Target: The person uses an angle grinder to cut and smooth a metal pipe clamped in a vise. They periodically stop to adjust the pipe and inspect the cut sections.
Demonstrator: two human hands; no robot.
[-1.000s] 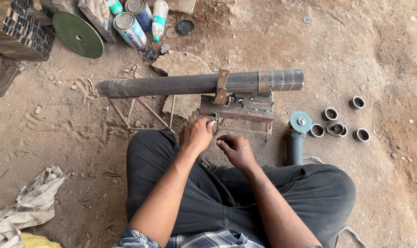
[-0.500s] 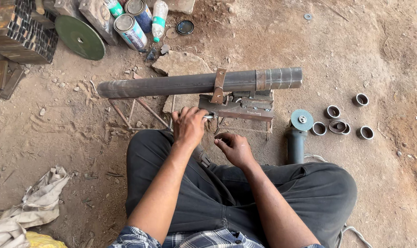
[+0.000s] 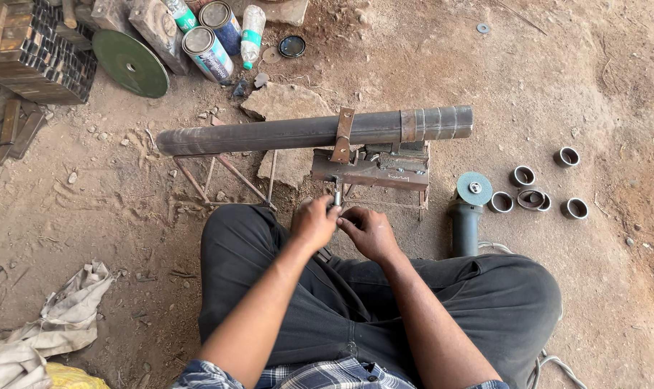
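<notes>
5 cut rings (image 3: 530, 189), 2 cans (image 3: 213, 37)

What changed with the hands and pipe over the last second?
The left hand stayed near the vise's screw handle; the right hand moved up to join it, and both now pinch it. The pipe, vise and angle grinder did not move.

Off to the right of the grip, an angle grinder (image 3: 469, 205) lies on the dirt, four short pipe rings (image 3: 532, 191) scattered just past it. Far up and left sit a green cutting disc (image 3: 130, 63), two paint tins (image 3: 213, 39) and a plastic bottle (image 3: 251, 32). Down left, crumpled rags (image 3: 50, 324).
</notes>
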